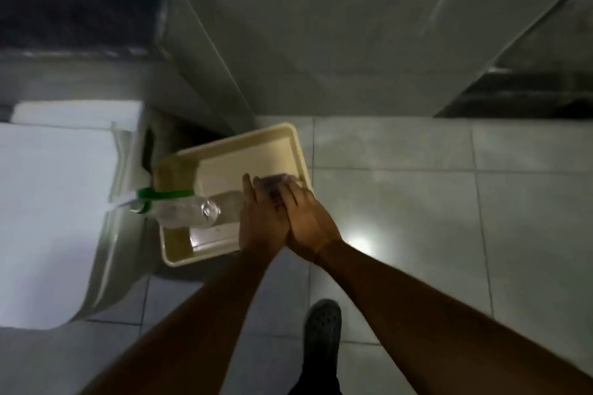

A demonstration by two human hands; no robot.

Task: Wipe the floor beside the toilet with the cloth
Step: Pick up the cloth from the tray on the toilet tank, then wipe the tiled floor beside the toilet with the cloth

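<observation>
Cloth (278,194) is being pressed between both closed hands, left hand (261,224) and right hand (309,221), above the tray (300,151) at frame centre, floor (417,202) wiping not yet being started.

Both arms are bare and stretched out forward from the bottom of the view, angling in toward each other so they meet in the middle. The left hand (261,218) and right hand (309,223) are pressed together side by side, heels touching, fingers pointing away from the body. The left hand's fingers are straight and close together, palm turned inward. The right hand sits a bit over the left, knuckles up, fingers curled slightly. There's something dark and blurry squeezed between the fingertips of both hands, can't really make out what it is. One foot (322,327) in a dark clog-type shoe shows below the arms.
</observation>
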